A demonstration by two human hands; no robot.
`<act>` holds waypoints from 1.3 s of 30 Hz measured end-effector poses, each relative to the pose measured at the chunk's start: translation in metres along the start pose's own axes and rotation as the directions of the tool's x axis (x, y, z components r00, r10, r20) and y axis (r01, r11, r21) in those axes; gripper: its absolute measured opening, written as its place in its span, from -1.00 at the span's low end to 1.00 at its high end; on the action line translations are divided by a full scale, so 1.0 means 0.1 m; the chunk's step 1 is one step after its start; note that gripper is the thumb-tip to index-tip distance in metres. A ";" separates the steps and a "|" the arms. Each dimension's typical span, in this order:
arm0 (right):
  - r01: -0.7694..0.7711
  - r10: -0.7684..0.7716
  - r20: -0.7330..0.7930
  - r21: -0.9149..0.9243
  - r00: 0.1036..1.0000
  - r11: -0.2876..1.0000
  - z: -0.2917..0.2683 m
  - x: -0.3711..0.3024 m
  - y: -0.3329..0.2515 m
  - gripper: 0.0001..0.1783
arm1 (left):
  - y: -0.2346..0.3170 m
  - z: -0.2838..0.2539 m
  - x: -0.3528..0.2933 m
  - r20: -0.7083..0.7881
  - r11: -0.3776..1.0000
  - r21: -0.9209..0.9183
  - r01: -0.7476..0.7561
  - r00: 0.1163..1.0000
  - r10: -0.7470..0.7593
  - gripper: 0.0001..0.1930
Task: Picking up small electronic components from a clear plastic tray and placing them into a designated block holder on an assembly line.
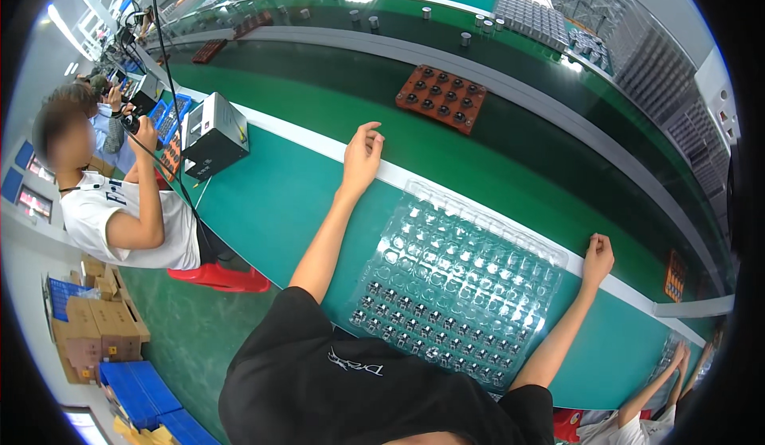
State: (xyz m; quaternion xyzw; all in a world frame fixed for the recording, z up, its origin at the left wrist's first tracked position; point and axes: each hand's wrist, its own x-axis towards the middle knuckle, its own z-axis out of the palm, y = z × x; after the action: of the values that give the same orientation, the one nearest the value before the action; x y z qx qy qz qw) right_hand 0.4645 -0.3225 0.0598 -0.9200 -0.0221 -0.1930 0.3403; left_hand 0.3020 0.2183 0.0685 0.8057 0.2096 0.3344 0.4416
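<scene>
On the tabletop (275, 198), in the head view, a clear tray (490, 223) lies between the person's arms, small dark parts (421, 311) seated in its rows nearest the body. Past the rail (295, 136), a red-brown fixture (434, 116) sits on the green belt (319, 102). The left hand (364, 155) is at the rail beyond the tray's left side, its fingers loosely bent and apart, nothing seen between them. The right hand (598, 262) is at the rail beyond the tray's right side, fingers curled inward; whether they meet or hold anything, I cannot tell. For good handling, I would keep the right forearm (558, 333) off the tray's edge, since such thin plastic probably slides or flexes easily, lift each part straight from its pocket with a light pinch, and avoid brushing its neighbours.
</scene>
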 end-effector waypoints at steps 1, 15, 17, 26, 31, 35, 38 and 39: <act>-0.011 0.011 0.008 -0.019 1.000 1.000 -0.01 0.00 -0.01 -0.73 | 0.00 0.00 0.00 0.004 1.000 0.013 -0.004 1.000 0.004 -0.71; 0.046 -0.048 -0.018 -0.099 0.999 0.994 -0.05 0.01 0.05 -0.72 | -0.25 -1.26 -0.35 -0.198 0.954 -0.250 0.162 0.956 -0.215 -0.71; 0.066 -0.070 -0.028 -0.115 0.997 0.991 -0.02 0.03 0.16 -0.70 | -0.33 -1.58 -0.62 -0.401 0.981 -0.138 0.138 0.898 -0.183 -0.72; 0.113 -0.113 0.004 -0.122 0.994 0.986 0.04 0.07 0.17 -0.70 | -1.13 -4.22 -1.44 -0.980 0.881 0.139 0.451 0.188 0.058 -0.40; 0.127 -0.127 0.000 -0.080 0.992 0.989 0.00 0.08 0.23 -0.70 | -0.84 -5.19 -1.21 -0.846 0.918 -0.337 0.211 0.360 -0.393 -0.17; 0.159 -0.160 -0.006 -0.042 0.987 0.986 0.06 0.10 0.29 -0.70 | -0.94 -5.54 -1.39 -0.944 0.924 -0.172 0.341 0.211 -0.254 -0.27; 0.157 -0.155 0.033 -0.043 0.987 0.987 0.11 0.14 0.29 -0.71 | -1.04 -5.66 -1.51 -0.924 0.904 0.097 0.416 0.375 -0.073 -0.44; 0.160 -0.158 0.037 -0.069 0.987 0.985 0.08 0.13 0.26 -0.71 | -0.88 -5.35 -1.39 -0.940 0.842 0.288 0.456 0.304 0.157 -0.51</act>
State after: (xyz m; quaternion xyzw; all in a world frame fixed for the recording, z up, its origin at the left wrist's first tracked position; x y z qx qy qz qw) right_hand 0.4839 -0.3388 0.0430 -0.9299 -0.0939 -0.2055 0.2904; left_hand -0.1846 0.4816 0.1510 0.5163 0.5841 0.6253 0.0355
